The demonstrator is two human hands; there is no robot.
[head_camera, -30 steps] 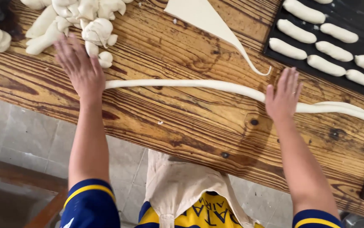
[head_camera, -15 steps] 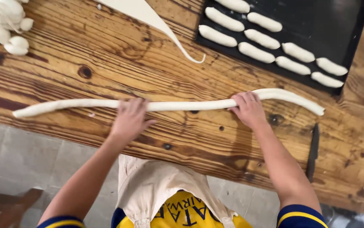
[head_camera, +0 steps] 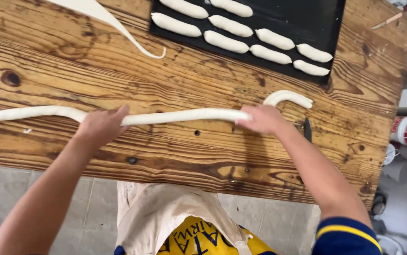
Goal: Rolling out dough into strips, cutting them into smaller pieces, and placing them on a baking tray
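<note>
Dough rope (head_camera: 184,116): lies along the wooden table (head_camera: 213,156).
Your left hand (head_camera: 100,126): flat, pressing it.
Your right hand (head_camera: 262,119): flat, pressing it too.

Long dough rope (head_camera: 184,116) under the fingers, pale, smooth, matt, wooden table (head_camera: 213,156) beneath the fingers, varnished, knotted, coarse-grained, slight sheen, baking tray (head_camera: 302,23) beyond the fingertips, black, matt metal, cloth apron (head_camera: 165,212), off-white, soft weave

Pale cream dough rope (head_camera: 184,116) on a streaky brown wooden table (head_camera: 118,71), black tray (head_camera: 316,19) behind
</note>
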